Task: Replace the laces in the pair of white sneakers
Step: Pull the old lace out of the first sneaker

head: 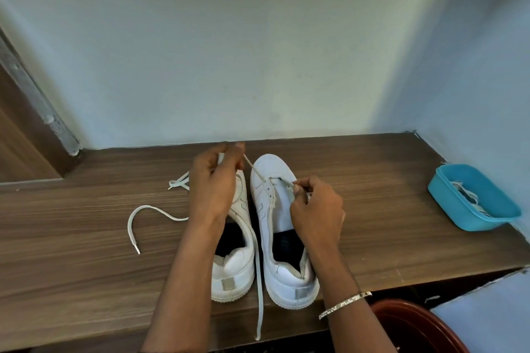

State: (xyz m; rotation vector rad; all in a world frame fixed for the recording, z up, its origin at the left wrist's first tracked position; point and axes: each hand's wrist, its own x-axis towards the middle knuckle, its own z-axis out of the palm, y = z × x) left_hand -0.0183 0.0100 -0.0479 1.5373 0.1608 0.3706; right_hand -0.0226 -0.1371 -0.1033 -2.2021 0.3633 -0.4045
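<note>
Sneakers: white, dark inside, grey heel tabs, beneath the left hand and right hand.
Loose lace: white, left of the left hand.
Desk: brown wood grain.
Tub: turquoise, right of the right hand.
Bracelet: silver, behind the right hand.

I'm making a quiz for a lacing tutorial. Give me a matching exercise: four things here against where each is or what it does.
1 left hand
2 loose lace
3 blue tub
4 bracelet

A on the right hand's wrist
B at the shelf's right end
C pinches the threaded lace of the right sneaker
D lies on the shelf beside the left sneaker

Pairs: 1-C, 2-D, 3-B, 4-A
</note>
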